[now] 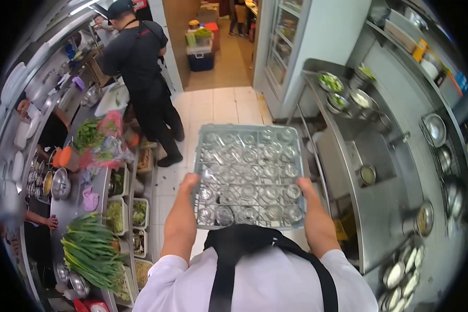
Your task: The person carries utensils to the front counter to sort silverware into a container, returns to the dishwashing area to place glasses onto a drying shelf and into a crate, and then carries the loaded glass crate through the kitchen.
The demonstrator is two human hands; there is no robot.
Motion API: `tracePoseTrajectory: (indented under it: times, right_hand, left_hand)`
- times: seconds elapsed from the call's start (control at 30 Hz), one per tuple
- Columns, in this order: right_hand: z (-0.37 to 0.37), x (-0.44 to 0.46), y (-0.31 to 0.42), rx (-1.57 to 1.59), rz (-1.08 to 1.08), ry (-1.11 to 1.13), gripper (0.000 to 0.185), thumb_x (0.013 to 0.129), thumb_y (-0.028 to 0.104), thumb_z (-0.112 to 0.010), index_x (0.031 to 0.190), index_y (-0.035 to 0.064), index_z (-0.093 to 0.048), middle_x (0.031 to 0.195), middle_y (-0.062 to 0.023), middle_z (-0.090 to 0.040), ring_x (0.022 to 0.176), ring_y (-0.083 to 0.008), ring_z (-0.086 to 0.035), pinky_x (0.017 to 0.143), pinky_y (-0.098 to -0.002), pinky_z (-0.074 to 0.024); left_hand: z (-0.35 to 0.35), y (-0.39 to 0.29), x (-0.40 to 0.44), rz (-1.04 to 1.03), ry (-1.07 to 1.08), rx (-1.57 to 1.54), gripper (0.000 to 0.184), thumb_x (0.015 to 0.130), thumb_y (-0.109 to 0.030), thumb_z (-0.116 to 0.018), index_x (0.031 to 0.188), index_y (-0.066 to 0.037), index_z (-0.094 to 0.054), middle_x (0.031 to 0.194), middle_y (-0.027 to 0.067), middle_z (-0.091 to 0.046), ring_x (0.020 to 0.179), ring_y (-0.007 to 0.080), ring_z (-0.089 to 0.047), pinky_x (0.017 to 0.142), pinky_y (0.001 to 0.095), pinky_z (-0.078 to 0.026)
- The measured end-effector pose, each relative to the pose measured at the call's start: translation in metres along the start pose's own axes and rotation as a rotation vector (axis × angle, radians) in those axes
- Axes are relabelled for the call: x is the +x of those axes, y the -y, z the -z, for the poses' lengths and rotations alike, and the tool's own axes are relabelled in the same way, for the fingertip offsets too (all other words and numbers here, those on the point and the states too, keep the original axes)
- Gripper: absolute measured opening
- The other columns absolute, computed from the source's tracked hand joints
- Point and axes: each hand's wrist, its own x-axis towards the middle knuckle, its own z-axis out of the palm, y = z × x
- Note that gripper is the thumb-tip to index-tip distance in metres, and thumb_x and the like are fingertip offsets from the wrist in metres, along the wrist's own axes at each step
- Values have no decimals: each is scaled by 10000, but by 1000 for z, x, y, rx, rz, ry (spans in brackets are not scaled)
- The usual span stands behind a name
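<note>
Between my two hands is a grey plastic glass rack (249,127), held level in front of my apron. Rows of clear drinking glasses (248,171) fill its compartments. My left hand (190,181) grips the rack's left side, and my right hand (306,184) grips its right side. The fingers of both hands are mostly hidden by the rack's walls. Tiled floor shows beyond the rack.
A person in black (143,78) stands ahead on the left. Green onions (92,249) and leafy greens (90,133) lie on the left counter. To the right runs a steel sink counter (374,223) with bowls. A doorway and a glass-fronted fridge (282,47) are ahead.
</note>
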Motion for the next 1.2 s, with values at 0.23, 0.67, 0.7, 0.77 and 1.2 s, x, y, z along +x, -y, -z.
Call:
tracePoseTrajectory:
  times: [0.23,0.67,0.7,0.77,1.2]
  right_hand:
    - [-46,83,103,82,-101,-85,97,663,79,-560,677,-5,-608,647,-105,-549,592,-236,-533,527,-390,-383]
    - [-111,277,243,41,-67,-119,218,714,104,-570,878,-26,-630,763,-126,-609,695,-230,-571,621,-382,-430]
    - [-125,331,219,90,-61,-97,232,722,109,-567,907,-16,-630,787,-123,-614,702,-229,-570,614,-381,-428]
    - [-138,387,237,58,-15,-113,223,723,111,-567,895,-15,-631,781,-120,-613,700,-234,-572,613,-379,-428]
    - [-218,608,482,25,9,128,366,725,75,-528,1056,-75,-568,843,-136,-609,713,-229,-564,603,-382,-445]
  left_hand:
    - [25,-120,153,-38,124,37,408,681,-147,-608,1014,90,-624,1032,288,-607,904,439,-607,670,593,-459]
    - [33,-259,389,-52,97,41,228,669,-145,-585,795,40,-630,737,175,-591,664,300,-562,566,478,-405]
    - [32,-277,398,-45,78,44,230,668,-145,-585,795,40,-633,733,175,-591,664,301,-563,568,477,-405]
    - [34,-317,416,-40,66,61,243,673,-145,-581,811,46,-640,754,191,-600,673,305,-569,578,472,-411]
    - [80,-459,610,-98,-132,-84,361,721,-143,-550,941,130,-636,937,281,-657,922,379,-638,784,467,-467]
